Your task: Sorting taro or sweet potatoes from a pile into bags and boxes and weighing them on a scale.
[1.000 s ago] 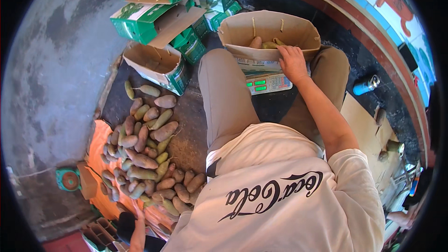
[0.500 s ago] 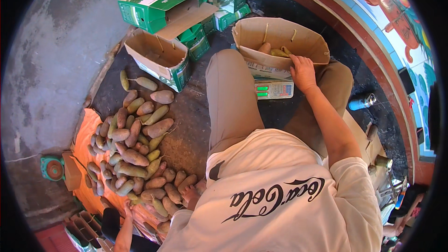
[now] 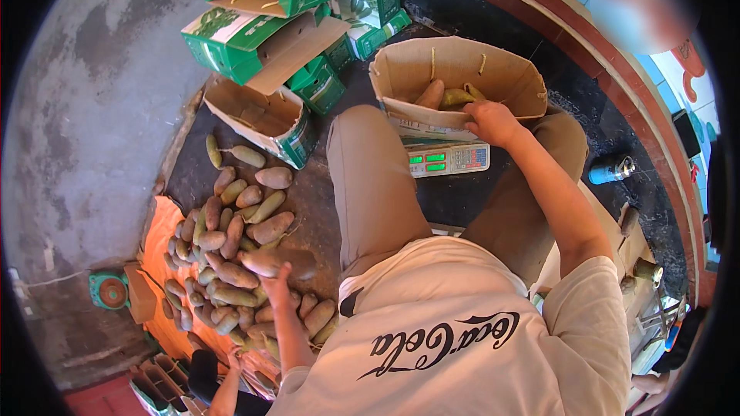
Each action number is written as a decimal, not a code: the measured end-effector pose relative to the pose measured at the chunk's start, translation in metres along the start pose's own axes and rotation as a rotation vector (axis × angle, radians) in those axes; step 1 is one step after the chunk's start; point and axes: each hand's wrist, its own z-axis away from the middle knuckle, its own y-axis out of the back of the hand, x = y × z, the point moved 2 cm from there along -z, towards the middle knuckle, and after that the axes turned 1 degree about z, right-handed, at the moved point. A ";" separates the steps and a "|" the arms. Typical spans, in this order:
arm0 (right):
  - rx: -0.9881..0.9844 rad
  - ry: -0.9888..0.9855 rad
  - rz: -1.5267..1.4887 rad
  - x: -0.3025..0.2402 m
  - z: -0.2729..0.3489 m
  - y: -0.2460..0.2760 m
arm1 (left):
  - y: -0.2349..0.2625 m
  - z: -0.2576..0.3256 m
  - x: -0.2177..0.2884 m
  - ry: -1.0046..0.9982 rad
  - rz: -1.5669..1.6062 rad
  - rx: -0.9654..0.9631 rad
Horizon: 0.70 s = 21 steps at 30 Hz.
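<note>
Left grip: left hand has hold of a brown tuber, just over the right part of the tuber heap; blur, so exact finger placement cannot be told.
Brown tuber, handling: probably firm, stiff, fairly heavy for its length; skin looks dry, so little slip expected, though ends may snap or bruise. Best hold: around the thick middle.
Left arm: forearm rises from the lower edge, close beside the shirt, hand reaching forward past the hip.
Scale: white, green-lit scale between the knees, carton apparently standing on it.
Carton: tan-lined carton, top gaping, a few tubers inside; card walls likely light and bendable, best held at the rim.
Right grip: right hand curls over the near rim, no tuber visibly held.
Right arm: elbow bent outward, forearm slanting inward above the right thigh.
</note>
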 end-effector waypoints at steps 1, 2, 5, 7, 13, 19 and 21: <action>0.002 -0.033 0.000 0.009 0.004 0.000 | -0.029 0.002 0.048 -0.007 0.039 0.054; -0.014 -0.036 -0.015 0.009 0.001 0.000 | -0.039 -0.008 0.083 -0.223 0.036 -0.044; -0.015 -0.036 -0.018 0.011 -0.002 -0.008 | -0.088 -0.005 0.185 -0.389 0.106 -0.141; 0.002 -0.027 -0.006 0.005 -0.003 -0.011 | -0.129 0.007 0.239 -0.490 0.153 -0.233; 0.006 -0.064 -0.020 0.004 0.002 -0.010 | -0.277 0.033 0.309 -0.703 0.109 -0.632; -0.036 -0.094 -0.049 0.003 0.006 -0.006 | -0.392 0.056 0.302 -1.105 -0.526 -0.600; -0.015 -0.082 -0.045 0.002 0.006 -0.004 | -0.408 0.058 0.291 -1.223 -0.663 -0.605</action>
